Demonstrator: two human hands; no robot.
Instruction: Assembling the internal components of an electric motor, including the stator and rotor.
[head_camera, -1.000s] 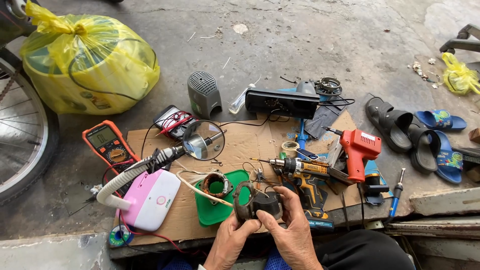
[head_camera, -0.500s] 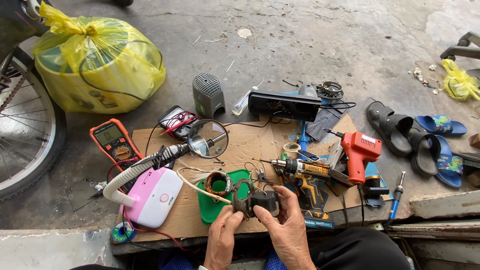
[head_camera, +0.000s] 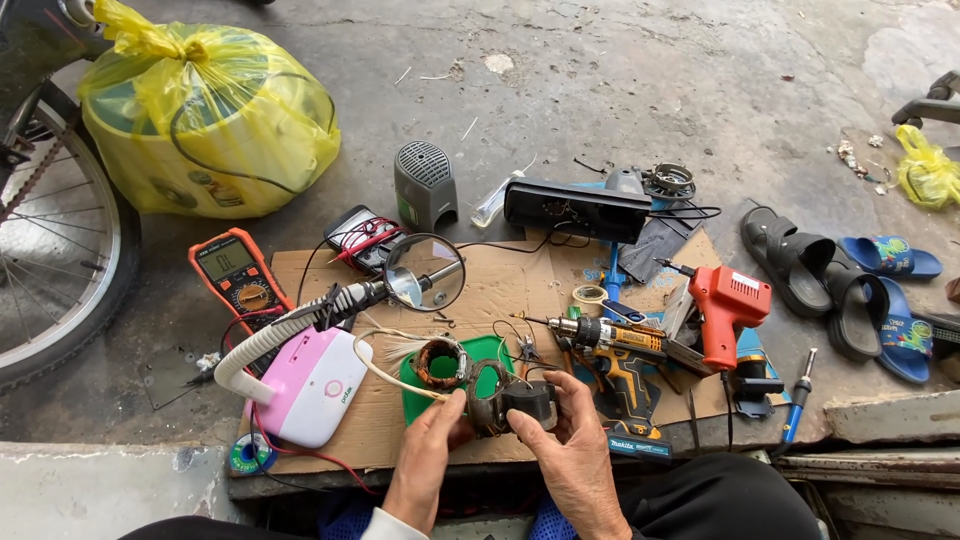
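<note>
I have the small motor part between both hands, low at six o'clock over the near edge of the cardboard sheet. My left hand grips its rusty ring-shaped frame from the nine o'clock side; my right hand grips the black block at its three o'clock end, thumb on top. Both grips are clenched on it, and it hangs clear of the cardboard. I judge this as the inspecting step, turning the piece to look it over. Any next move calls for a steady hold on the frame and care with the thin wires trailing off toward twelve o'clock.

The part looks worn: brown, rusted metal, dark plastic, an open hole through the ring. Just beyond it, at eleven o'clock, a copper-wound coil sits on a green tray.
</note>
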